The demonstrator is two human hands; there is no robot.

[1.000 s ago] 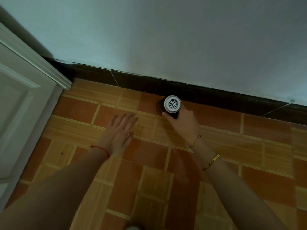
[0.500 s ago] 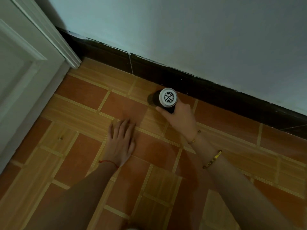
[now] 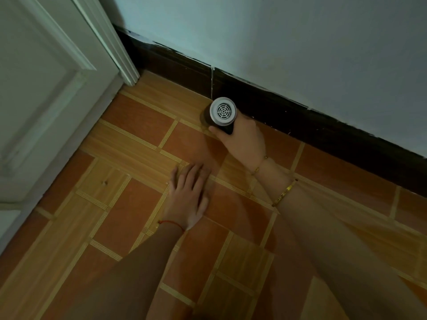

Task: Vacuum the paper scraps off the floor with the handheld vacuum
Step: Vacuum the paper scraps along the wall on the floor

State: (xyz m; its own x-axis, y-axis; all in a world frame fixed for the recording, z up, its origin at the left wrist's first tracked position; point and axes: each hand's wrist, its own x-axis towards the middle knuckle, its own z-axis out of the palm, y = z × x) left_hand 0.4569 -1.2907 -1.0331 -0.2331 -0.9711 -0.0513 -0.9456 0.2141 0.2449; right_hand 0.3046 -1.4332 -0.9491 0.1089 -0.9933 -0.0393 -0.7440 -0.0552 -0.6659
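Left hand [image 3: 189, 195]: flat on the tiled floor [image 3: 129, 218], fingers spread, holding nothing, just propping.
Right hand [image 3: 242, 139]: wrapped around the handheld vacuum [image 3: 222, 114], nozzle end down at the floor, vented grey cap facing up.
Vacuum spot: right beside the dark baseboard [image 3: 265, 102], near the door frame [image 3: 120, 58] corner.
Paper scraps: honestly can't see any; maybe hidden under the nozzle.
Risk: probably bumping the baseboard, or scraps getting pushed into the corner where the round nozzle can't reach.

no readable text, label, brand or number anywhere in view
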